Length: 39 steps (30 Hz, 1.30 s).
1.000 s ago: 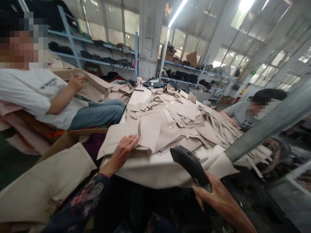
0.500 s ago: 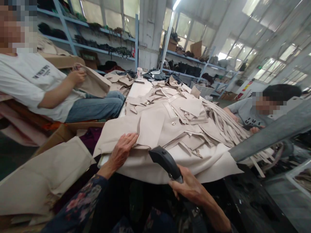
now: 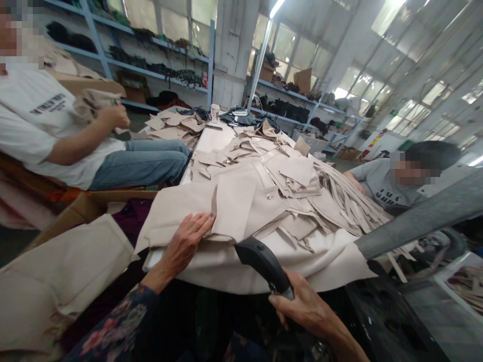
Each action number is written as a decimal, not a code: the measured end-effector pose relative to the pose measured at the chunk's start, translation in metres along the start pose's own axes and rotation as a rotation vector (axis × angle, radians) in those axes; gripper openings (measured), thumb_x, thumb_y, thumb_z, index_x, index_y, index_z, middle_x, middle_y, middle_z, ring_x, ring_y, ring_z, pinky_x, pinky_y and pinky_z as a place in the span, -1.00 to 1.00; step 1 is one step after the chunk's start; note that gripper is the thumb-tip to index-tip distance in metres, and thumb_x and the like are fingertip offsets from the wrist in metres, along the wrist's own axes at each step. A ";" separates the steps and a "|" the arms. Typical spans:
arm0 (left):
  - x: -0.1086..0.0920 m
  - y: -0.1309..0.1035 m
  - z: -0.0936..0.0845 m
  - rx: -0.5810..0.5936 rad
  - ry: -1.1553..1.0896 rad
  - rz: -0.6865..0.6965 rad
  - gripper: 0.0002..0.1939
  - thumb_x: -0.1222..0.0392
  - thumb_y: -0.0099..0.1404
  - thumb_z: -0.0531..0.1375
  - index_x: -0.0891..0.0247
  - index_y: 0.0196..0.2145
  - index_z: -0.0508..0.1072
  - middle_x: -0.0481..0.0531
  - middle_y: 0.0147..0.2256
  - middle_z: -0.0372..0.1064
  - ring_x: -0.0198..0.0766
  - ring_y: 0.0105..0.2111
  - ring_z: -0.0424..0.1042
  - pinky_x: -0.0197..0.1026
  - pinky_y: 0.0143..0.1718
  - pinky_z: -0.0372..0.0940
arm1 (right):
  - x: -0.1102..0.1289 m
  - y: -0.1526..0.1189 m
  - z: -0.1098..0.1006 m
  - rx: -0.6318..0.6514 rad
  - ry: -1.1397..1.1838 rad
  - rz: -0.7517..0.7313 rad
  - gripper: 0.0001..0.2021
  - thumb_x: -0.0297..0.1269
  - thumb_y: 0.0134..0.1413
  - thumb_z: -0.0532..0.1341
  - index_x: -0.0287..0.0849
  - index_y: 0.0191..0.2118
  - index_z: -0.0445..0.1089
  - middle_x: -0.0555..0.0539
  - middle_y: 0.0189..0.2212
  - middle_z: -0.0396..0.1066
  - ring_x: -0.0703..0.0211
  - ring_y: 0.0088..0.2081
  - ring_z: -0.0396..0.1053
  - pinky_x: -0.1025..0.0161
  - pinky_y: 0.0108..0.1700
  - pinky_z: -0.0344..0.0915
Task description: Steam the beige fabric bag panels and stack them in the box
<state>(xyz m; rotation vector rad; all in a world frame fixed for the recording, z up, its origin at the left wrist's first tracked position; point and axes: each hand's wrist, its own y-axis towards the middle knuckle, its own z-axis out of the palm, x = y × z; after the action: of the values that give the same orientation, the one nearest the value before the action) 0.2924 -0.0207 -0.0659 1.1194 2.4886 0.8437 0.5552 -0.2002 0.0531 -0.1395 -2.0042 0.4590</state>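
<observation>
My left hand (image 3: 187,239) lies flat on a stack of beige leather-like panels (image 3: 181,201) at the near edge of the table, fingers stretched out. Beside its fingertips a folded flap (image 3: 234,203) stands up a little from the stack. My right hand (image 3: 304,304) is wrapped around a black curved vacuum hose handle (image 3: 262,256). The handle's open end points left toward the stack's near edge, over a beige sheet (image 3: 226,269) draped off the table. What continues behind my right hand is dark and hard to make out.
Beige pieces with metal clasps and a heap of long straps (image 3: 339,196) cover the table. A slanted grey metal post (image 3: 422,211) stands at right. More beige panels (image 3: 71,266) fill a box at left. Two co-workers sit at either side, one in a white shirt (image 3: 53,115).
The view has shifted slightly. My left hand stays on the panels and my right hand keeps hold of the handle. The co-worker at left has bunched up the beige piece held.
</observation>
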 end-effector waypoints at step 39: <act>-0.013 -0.024 -0.017 0.044 0.025 0.101 -0.58 0.46 0.29 -0.07 0.41 0.07 0.29 0.20 -0.01 0.37 -0.16 0.02 0.32 -0.02 0.13 0.13 | 0.010 0.004 -0.031 -0.269 0.007 0.024 -0.73 -0.07 0.03 0.18 -0.17 -0.37 0.18 0.11 -0.70 0.28 0.29 -0.68 0.25 0.37 -0.62 0.21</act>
<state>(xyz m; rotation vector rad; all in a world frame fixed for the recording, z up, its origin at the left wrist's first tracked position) 0.2788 -0.0497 -0.0671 1.2658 2.5002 0.8382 0.5779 -0.1853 0.0722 -0.3314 -2.0516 0.2015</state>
